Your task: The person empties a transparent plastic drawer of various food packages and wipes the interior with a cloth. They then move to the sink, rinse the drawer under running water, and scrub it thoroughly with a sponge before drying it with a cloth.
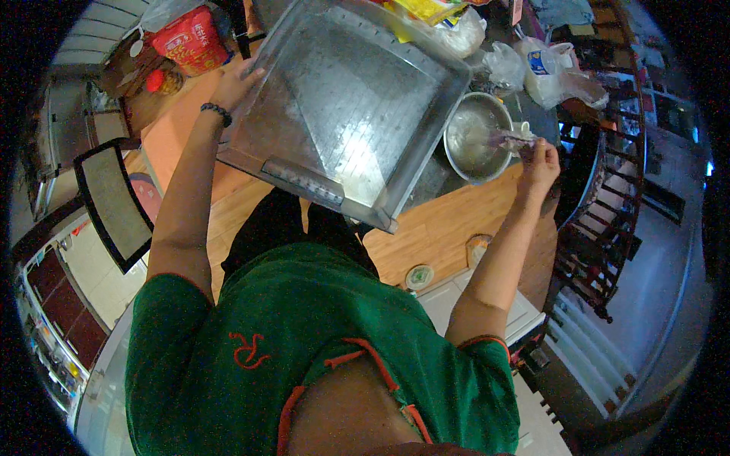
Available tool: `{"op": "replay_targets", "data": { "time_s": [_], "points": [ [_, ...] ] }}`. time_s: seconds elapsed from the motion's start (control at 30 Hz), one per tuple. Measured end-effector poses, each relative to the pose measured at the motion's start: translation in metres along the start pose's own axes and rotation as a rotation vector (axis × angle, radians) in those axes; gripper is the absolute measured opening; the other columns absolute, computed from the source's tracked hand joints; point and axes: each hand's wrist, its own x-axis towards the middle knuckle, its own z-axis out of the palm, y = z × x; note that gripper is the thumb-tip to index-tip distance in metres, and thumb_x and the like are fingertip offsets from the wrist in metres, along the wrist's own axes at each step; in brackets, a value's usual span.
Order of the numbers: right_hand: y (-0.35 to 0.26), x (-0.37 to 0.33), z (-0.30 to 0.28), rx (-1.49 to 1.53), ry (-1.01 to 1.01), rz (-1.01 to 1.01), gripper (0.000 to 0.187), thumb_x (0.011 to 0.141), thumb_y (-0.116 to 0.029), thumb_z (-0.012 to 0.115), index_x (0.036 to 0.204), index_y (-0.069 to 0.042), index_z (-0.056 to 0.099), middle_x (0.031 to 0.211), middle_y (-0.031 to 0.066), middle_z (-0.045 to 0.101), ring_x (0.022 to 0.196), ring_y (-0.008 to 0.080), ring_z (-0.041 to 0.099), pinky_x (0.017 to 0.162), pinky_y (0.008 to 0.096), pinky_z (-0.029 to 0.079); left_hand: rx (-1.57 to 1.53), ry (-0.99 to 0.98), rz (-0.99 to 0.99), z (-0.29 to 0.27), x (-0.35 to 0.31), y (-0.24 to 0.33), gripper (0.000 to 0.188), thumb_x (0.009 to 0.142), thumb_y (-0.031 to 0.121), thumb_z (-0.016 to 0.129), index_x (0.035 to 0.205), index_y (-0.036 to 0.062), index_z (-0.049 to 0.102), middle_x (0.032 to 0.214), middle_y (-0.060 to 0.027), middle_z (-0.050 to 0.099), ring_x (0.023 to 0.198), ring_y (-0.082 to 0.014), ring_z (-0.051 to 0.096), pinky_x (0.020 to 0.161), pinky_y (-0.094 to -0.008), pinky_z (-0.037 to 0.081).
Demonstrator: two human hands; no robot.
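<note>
A large clear plastic drawer (327, 99) is tilted in front of me, its ribbed handle strip facing my body. My left hand (234, 85) is closed on the drawer's left side wall, with a dark bead bracelet at the wrist. Just right of the drawer stands a metal bowl (465, 121) with what looks like water in it. Over the bowl's right rim my right hand (540, 161) pinches a small, crumpled, pale purplish cloth (508, 138). The cloth's far end hangs inside the bowl. Whether it touches the water I cannot tell.
Behind the bowl lie knotted plastic bags (544, 72) and a yellow package (426, 9). A red bag (190, 42) and a red-lidded jar (161, 81) stand at the far left. A dark-framed chair (114, 199) is on the left; a dark wooden railing (620, 182) rises at right.
</note>
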Motion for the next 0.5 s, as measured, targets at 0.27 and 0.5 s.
{"op": "replay_targets", "data": {
  "time_s": [0.27,0.5],
  "points": [
    [0.134,0.009,0.006,-0.725,-0.272,-0.021,0.05,0.074,-0.006,0.064,0.121,-0.003,0.048,0.112,0.0159,0.055,0.096,0.0304,0.057,0.084,0.0341,0.046,-0.023,-0.041,-0.03,-0.002,0.001,0.01,0.051,0.087,0.039,0.052,0.127,0.0084,0.045,0.114,-0.0136,0.057,0.105,-0.0246,0.054,0.089,-0.0328,0.041],
    [0.127,-0.005,0.044,-1.178,-0.291,-0.288,0.055,0.063,-0.005,0.068,0.115,-0.001,0.052,0.115,0.0225,0.052,0.098,0.0388,0.054,0.085,0.0397,0.045,0.091,-0.026,-0.04,-0.012,-0.006,0.035,0.045,0.088,0.036,0.051,0.125,0.0116,0.047,0.109,-0.0125,0.06,0.098,-0.0254,0.057,0.085,-0.0342,0.043]
  ]
}}
